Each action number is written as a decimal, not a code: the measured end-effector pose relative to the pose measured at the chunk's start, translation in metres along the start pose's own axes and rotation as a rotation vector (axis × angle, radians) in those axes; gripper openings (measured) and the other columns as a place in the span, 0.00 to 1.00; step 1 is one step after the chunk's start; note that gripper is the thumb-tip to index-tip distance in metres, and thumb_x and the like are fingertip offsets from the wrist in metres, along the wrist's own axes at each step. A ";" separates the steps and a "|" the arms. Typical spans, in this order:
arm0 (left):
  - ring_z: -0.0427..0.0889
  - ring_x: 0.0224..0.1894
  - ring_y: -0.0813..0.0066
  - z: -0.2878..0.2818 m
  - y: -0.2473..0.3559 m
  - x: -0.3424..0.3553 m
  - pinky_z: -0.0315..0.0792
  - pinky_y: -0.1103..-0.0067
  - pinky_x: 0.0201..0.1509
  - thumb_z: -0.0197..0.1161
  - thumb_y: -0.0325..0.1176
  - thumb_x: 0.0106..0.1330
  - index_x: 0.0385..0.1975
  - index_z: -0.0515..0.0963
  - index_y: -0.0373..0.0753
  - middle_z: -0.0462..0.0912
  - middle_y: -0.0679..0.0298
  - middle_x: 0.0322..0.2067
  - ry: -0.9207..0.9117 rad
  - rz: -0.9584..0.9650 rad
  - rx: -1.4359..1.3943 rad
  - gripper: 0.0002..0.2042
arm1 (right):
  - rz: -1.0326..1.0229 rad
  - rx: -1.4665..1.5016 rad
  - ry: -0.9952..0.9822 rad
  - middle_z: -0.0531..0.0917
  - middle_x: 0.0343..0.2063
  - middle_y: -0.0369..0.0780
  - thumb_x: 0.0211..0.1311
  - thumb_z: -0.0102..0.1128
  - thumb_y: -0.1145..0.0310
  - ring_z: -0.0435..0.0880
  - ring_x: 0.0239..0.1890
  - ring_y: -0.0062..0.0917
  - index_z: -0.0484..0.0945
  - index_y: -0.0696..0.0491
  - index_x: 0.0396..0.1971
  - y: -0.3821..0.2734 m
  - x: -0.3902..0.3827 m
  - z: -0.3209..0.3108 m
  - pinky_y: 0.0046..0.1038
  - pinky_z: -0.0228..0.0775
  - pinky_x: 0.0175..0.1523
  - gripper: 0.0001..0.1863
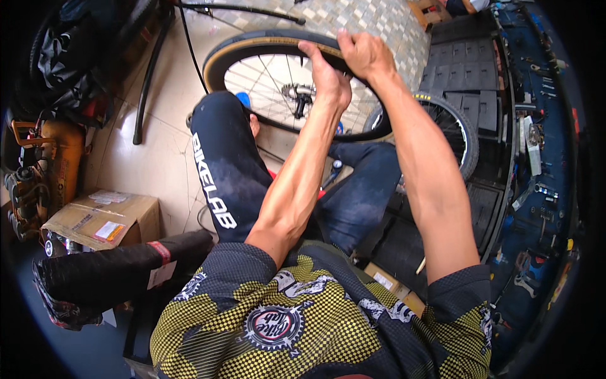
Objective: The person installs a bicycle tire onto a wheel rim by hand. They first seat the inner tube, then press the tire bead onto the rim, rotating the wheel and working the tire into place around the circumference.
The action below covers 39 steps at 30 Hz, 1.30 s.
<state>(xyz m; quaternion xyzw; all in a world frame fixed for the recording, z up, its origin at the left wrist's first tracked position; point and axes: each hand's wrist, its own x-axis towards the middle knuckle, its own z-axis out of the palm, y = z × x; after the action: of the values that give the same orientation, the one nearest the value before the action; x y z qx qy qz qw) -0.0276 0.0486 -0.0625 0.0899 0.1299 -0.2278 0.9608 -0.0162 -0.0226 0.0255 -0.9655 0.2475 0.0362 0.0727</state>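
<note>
A bicycle wheel [212, 68] with a black rim and a tan-walled black tyre [262, 40] stands tilted in front of my knees. My left hand [329, 83] is closed on the tyre and rim at the upper side, its thumb pressed along the tan wall and its other fingers partly hidden behind the rim. Just right of it, my right hand [368, 55] is wrapped round the same tyre, thumb up on the tread. Thin spokes run to the hub [299, 98], which carries a small sprocket cluster.
A second wheel with a knobbly tyre [470, 138] leans by black drawers [459, 69] at right. Beyond them lies a tool-covered blue bench [536, 215]. To the left are an orange tank [62, 151], a cardboard box [104, 218] and a black wrapped package [120, 268].
</note>
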 end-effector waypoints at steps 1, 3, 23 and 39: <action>0.72 0.66 0.71 -0.004 0.005 0.002 0.65 0.67 0.69 0.43 0.81 0.66 0.67 0.70 0.43 0.79 0.67 0.62 -0.011 -0.058 0.020 0.46 | -0.003 0.004 0.005 0.88 0.37 0.59 0.69 0.42 0.39 0.88 0.47 0.58 0.91 0.56 0.39 -0.002 0.002 0.001 0.50 0.79 0.55 0.36; 0.74 0.61 0.71 -0.001 0.008 0.008 0.67 0.65 0.62 0.41 0.83 0.65 0.64 0.71 0.43 0.80 0.67 0.58 -0.025 -0.089 0.055 0.47 | 0.015 -0.008 -0.002 0.88 0.38 0.60 0.69 0.43 0.37 0.88 0.47 0.58 0.90 0.57 0.39 -0.004 0.009 -0.003 0.50 0.78 0.56 0.37; 0.83 0.44 0.82 -0.031 -0.022 -0.006 0.78 0.82 0.45 0.60 0.43 0.80 0.60 0.74 0.42 0.85 0.69 0.48 -0.150 -0.049 -0.083 0.16 | 0.042 0.064 0.113 0.88 0.35 0.59 0.78 0.31 0.36 0.86 0.45 0.61 0.89 0.55 0.35 -0.004 -0.023 0.006 0.56 0.78 0.53 0.42; 0.83 0.47 0.72 -0.025 0.006 -0.018 0.75 0.69 0.50 0.61 0.47 0.79 0.59 0.73 0.39 0.84 0.64 0.49 -0.028 -0.064 0.014 0.20 | 0.113 0.085 0.077 0.87 0.38 0.62 0.69 0.44 0.42 0.86 0.48 0.62 0.90 0.56 0.40 -0.025 -0.025 0.008 0.51 0.78 0.57 0.33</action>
<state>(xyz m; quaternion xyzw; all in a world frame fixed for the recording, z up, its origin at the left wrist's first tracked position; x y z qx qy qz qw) -0.0456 0.0672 -0.0803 0.0892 0.1176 -0.2606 0.9541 -0.0262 0.0127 0.0232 -0.9467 0.3054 -0.0075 0.1020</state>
